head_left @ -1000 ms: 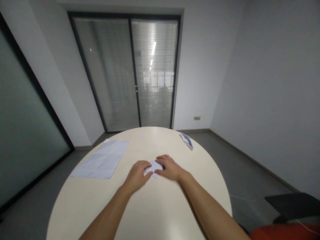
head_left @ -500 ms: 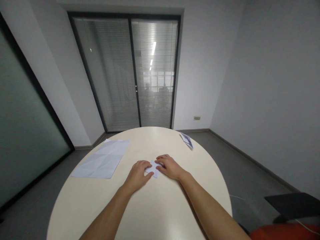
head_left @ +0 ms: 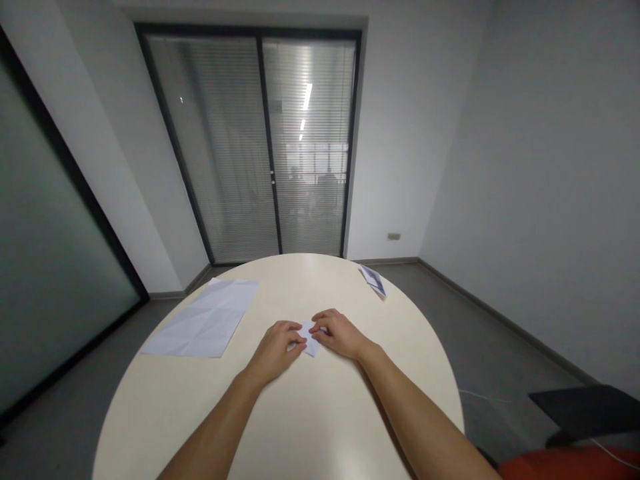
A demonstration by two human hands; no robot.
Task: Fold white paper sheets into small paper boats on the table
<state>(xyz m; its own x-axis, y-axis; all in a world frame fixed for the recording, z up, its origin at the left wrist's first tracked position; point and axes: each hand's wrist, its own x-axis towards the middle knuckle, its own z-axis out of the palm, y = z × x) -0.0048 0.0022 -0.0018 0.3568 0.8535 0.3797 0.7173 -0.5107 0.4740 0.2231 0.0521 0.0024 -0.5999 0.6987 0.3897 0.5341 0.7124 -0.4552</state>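
A small folded piece of white paper point(head_left: 309, 339) lies near the middle of the round cream table point(head_left: 310, 420). My left hand point(head_left: 274, 351) presses on its left side with the fingertips bent onto it. My right hand point(head_left: 340, 333) rests on its right side, thumb and forefinger pinching the paper's upper edge. Most of the paper is hidden under the two hands.
A large creased white sheet point(head_left: 205, 319) lies flat at the table's left edge. A small folded paper point(head_left: 373, 279) sits at the far right rim. A dark chair point(head_left: 585, 407) and something orange-red point(head_left: 570, 463) are at the lower right. Glass doors with blinds point(head_left: 260, 147) stand behind.
The fingers of both hands have drawn closer together over the small paper, and less of it shows. The arms have stayed in place.
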